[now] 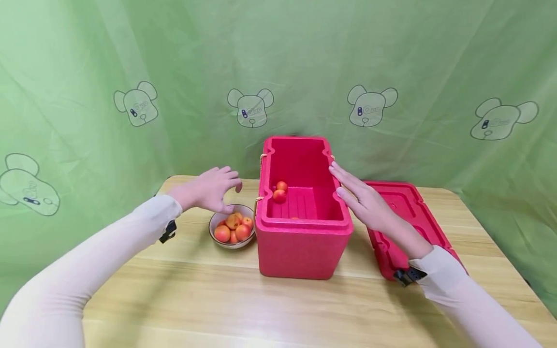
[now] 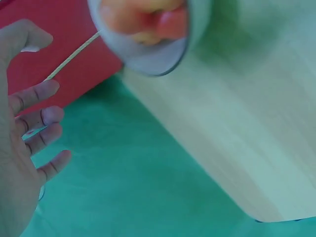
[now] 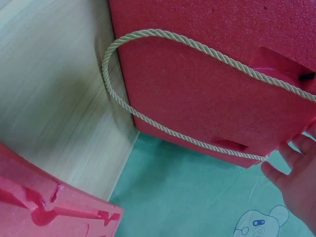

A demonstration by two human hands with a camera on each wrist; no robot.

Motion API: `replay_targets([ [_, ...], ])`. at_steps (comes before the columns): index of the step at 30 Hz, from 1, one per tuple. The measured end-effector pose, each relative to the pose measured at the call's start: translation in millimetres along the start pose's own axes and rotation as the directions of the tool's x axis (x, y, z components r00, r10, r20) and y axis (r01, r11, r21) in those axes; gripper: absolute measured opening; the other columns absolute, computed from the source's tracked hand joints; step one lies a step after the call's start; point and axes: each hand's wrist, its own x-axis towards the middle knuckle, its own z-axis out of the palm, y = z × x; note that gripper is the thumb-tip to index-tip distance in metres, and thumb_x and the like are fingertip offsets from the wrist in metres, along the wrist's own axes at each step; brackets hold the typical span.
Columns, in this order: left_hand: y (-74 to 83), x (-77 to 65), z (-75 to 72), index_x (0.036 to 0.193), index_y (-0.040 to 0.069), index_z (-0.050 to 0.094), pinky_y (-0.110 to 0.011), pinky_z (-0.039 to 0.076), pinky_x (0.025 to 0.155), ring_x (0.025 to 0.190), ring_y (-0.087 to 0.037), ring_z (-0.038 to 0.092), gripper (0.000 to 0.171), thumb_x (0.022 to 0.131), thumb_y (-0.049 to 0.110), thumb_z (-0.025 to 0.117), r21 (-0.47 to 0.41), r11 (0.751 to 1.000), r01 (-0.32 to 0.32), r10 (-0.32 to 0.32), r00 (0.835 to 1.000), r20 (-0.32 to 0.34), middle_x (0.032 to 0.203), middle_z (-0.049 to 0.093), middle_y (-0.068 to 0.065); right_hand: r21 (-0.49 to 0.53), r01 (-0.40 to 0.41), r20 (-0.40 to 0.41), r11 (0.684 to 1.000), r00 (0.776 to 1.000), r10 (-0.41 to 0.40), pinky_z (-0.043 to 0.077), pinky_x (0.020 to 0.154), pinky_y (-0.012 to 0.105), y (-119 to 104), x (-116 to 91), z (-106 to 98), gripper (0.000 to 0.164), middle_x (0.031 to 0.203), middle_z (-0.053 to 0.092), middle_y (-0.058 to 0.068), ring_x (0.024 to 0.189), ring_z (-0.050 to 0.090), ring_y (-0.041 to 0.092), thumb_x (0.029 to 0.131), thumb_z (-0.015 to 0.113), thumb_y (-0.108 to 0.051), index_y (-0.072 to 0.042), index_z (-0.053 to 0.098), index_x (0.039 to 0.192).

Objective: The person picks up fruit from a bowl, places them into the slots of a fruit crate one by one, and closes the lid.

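Note:
A red foam box (image 1: pixel 304 249) stands uncovered, with a few round orange-red fruits (image 1: pixel 279 195) on its floor. Left of it is a bowl (image 1: pixel 232 245) with a dark rim, filled with several fruits (image 1: pixel 241 232) of the same sort, like nectarines or apricots. My left hand (image 1: pixel 212 189) hovers over the bowl's back edge with fingers spread and nothing held; the left wrist view shows its palm (image 2: pixel 17 148) bare. Along the box's right rim my right hand (image 1: pixel 367 203) rests with straight fingers. In the right wrist view part of that hand (image 3: pixel 298 180) shows beside the box.
A red lid (image 1: pixel 393 205) lies on the wooden table (image 1: pixel 187 299) right of the box, partly behind my right forearm. A rope handle (image 3: pixel 170 33) loops out from the box's right side. Behind the table hangs a green curtain (image 1: pixel 300 58) with bear drawings.

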Motion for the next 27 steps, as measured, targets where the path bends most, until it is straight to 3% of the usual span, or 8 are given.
replay_targets([
  [6,10.0,-5.1,15.1,0.101,0.014,0.061,-0.04,0.043,0.081,0.096,-0.021,0.048,0.048,0.067,0.049,0.064,0.019,0.999,-0.039,0.037,0.997,0.072,0.1,0.055,-0.001,0.006,0.003,-0.004,1.0,1.0,-0.003,0.039,0.1,0.053,0,1,0,0.061,0.156,0.019,-0.009,0.143,0.022,0.015,0.094,0.051,-0.034,-0.033,0.022,0.148],
  [19,20.7,-5.2,36.4,0.095,0.016,0.064,-0.035,0.041,0.073,0.089,-0.019,0.048,0.045,0.064,0.048,0.064,0.056,0.997,-0.057,0.053,0.996,0.073,0.092,0.055,0.001,0.0,0.013,-0.011,1.0,1.0,-0.013,0.037,0.102,0.053,0,0,0,0.06,0.156,0.019,-0.008,0.143,0.022,0.016,0.094,0.049,-0.035,-0.035,0.022,0.148],
  [23,21.0,-3.3,38.6,0.092,0.016,0.065,-0.035,0.041,0.073,0.088,-0.018,0.047,0.043,0.063,0.047,0.064,0.048,0.998,-0.051,0.046,0.995,0.087,0.09,0.054,0.001,0.001,0.009,-0.012,1.0,1.0,-0.009,0.037,0.102,0.053,0,0,0,0.06,0.156,0.019,-0.009,0.143,0.022,0.016,0.094,0.049,-0.035,-0.032,0.023,0.148],
  [27,21.8,-1.3,38.5,0.093,0.016,0.066,-0.036,0.042,0.075,0.089,-0.018,0.047,0.044,0.063,0.048,0.065,0.045,0.998,-0.038,0.032,0.993,0.117,0.091,0.054,0.001,0.001,0.009,-0.01,1.0,1.0,-0.009,0.037,0.102,0.053,0,0,0,0.06,0.156,0.019,-0.009,0.143,0.023,0.019,0.094,0.049,-0.035,-0.037,0.021,0.147],
])
